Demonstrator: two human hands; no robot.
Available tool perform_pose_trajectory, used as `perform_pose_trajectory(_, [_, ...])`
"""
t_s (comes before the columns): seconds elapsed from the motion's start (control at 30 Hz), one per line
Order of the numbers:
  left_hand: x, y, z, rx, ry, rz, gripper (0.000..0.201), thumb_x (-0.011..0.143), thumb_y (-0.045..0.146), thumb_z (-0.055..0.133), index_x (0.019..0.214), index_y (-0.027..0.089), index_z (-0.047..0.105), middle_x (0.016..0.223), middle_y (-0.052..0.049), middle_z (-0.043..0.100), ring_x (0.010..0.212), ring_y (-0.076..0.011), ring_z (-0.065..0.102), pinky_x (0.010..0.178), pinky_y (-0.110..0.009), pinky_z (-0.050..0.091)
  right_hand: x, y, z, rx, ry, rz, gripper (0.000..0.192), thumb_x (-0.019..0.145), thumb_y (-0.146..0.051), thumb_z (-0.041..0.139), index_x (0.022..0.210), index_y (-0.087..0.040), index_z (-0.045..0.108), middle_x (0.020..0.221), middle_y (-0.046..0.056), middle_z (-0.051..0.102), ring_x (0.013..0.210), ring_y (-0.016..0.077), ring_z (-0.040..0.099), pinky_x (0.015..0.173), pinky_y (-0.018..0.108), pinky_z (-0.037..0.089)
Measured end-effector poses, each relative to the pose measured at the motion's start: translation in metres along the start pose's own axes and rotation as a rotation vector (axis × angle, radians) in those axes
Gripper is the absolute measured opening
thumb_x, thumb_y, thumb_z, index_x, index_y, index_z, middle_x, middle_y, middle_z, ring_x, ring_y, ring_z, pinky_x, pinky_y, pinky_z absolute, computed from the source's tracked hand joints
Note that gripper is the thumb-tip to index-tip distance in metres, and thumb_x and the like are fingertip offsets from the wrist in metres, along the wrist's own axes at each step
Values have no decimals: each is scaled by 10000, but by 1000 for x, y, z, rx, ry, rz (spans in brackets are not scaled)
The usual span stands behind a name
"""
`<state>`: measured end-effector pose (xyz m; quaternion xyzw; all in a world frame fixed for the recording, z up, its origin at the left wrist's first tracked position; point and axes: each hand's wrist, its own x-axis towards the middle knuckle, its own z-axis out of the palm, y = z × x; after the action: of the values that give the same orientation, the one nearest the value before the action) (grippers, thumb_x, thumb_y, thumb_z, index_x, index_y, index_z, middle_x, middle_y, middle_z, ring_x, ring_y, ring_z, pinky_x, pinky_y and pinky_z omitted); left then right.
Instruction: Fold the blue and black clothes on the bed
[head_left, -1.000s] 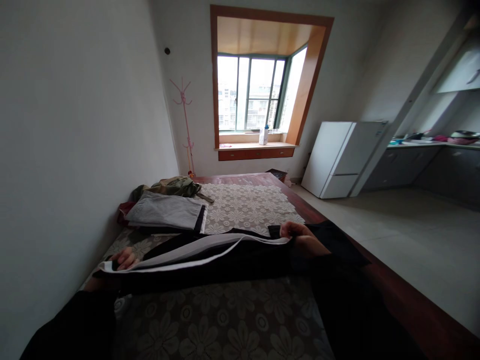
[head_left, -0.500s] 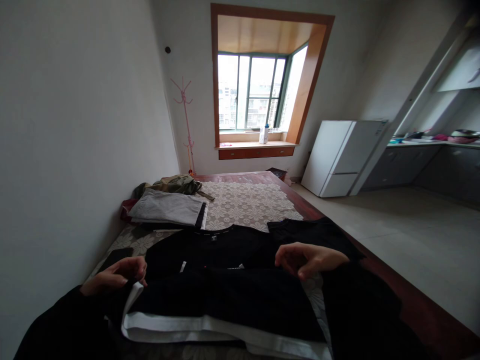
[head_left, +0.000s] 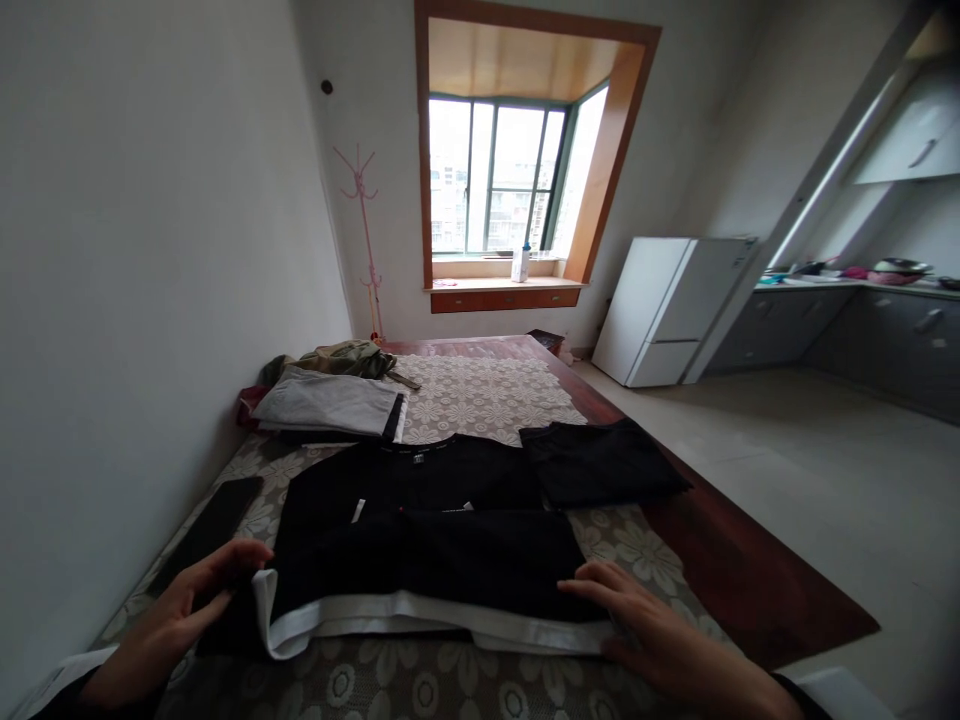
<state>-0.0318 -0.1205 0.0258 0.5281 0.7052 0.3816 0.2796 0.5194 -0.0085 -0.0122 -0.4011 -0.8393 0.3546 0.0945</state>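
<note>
A black T-shirt (head_left: 450, 560) with a white hem band lies on the lace-covered table, its lower part folded up towards the collar. My left hand (head_left: 187, 595) is at its left edge, thumb and fingers apart, with dark cloth beside them. At the right end of the hem, my right hand (head_left: 637, 610) rests its outstretched fingers on the shirt's edge, thumb lower down. A folded black garment (head_left: 604, 462) lies just beyond the right hand. Left of the shirt is a flat dark object (head_left: 214, 525), possibly a phone.
A pile of folded clothes with a grey garment (head_left: 326, 400) on top sits at the table's back left, against the wall. The patterned tablecloth (head_left: 487, 385) leaves the dark red table edge (head_left: 757, 570) bare at right. A white fridge (head_left: 660, 310) stands beyond.
My right hand has come down from above the shirt to its right hem edge. My left hand has moved down and left, its fingers more spread. The view has shifted slightly.
</note>
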Motion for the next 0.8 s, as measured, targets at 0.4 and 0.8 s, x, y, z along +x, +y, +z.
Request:
perform_pose_trajectory(0.4, [-36,15,8,62,-138,134,278,790,537,664,778,259,663,871,-28,712,866,-249,646,849,-298,523,-4,-2,2,-96,99,-114,429,932,-160,491,1221,-343,750,1372,65,645,1273,263,598,1087,416,481])
perform_pose_trajectory(0.8, [-64,14,-10,-25,-95,65,255,742,492,671,700,241,646,823,-46,735,927,-291,688,885,-367,551,-6,-6,-28,176,310,-163,399,941,-568,633,1009,-219,811,1076,124,737,1028,304,675,928,404,517])
